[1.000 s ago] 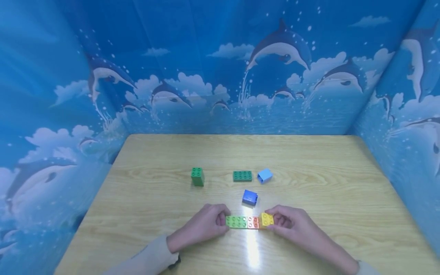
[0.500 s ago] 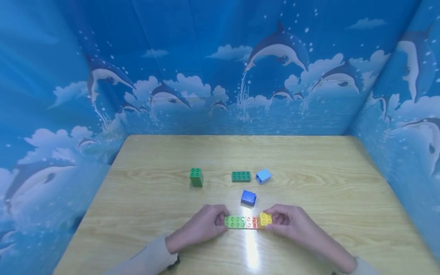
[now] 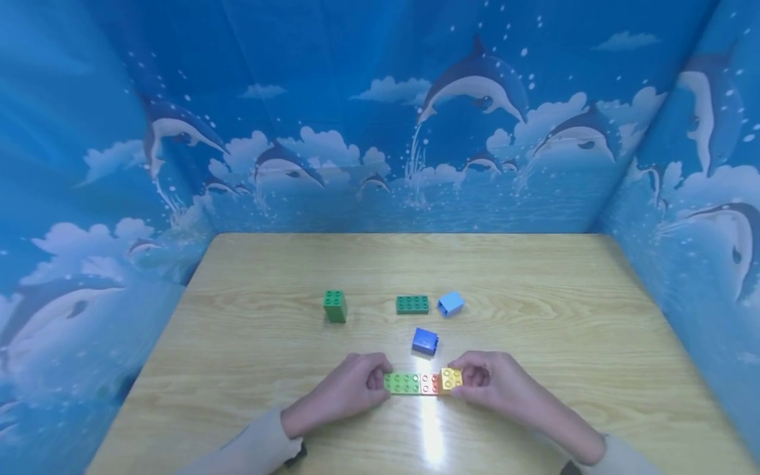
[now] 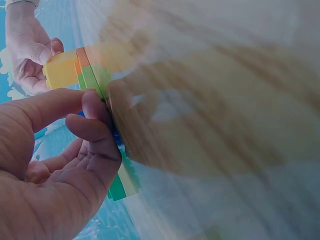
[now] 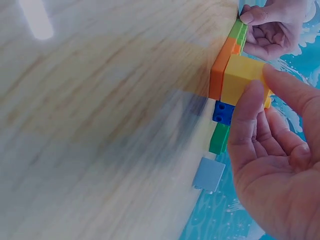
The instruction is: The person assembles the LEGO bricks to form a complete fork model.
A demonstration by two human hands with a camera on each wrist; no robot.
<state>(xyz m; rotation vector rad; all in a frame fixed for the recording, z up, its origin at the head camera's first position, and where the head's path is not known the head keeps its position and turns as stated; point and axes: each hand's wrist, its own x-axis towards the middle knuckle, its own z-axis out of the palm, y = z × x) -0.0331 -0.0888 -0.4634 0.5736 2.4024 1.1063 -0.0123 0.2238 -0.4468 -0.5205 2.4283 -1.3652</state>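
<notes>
A light green brick point(image 3: 402, 384) lies flat on the table, end to end with an orange brick point(image 3: 429, 384). My left hand point(image 3: 353, 389) pinches the left end of the light green brick between thumb and fingers. On the right end of the orange brick stands a taller yellow brick point(image 5: 244, 80), touching its top. The thumb and fingers of my right hand point(image 3: 499, 382) grip the yellow brick from its right side. From the head view I cannot tell whether the yellow brick is fully pressed onto the studs.
Behind the row lies a dark blue brick point(image 3: 425, 341) on its side. Farther back are a flat green brick point(image 3: 412, 304), a tipped light blue brick point(image 3: 450, 304) and an upright tall green brick point(image 3: 335, 306). Dolphin-print curtains point(image 3: 380, 132) border the wooden table point(image 3: 249, 290).
The whole head view has shifted slightly, so everything appears a little farther left. Both hands keep their holds; the yellow brick has come slightly nearer the light green one.
</notes>
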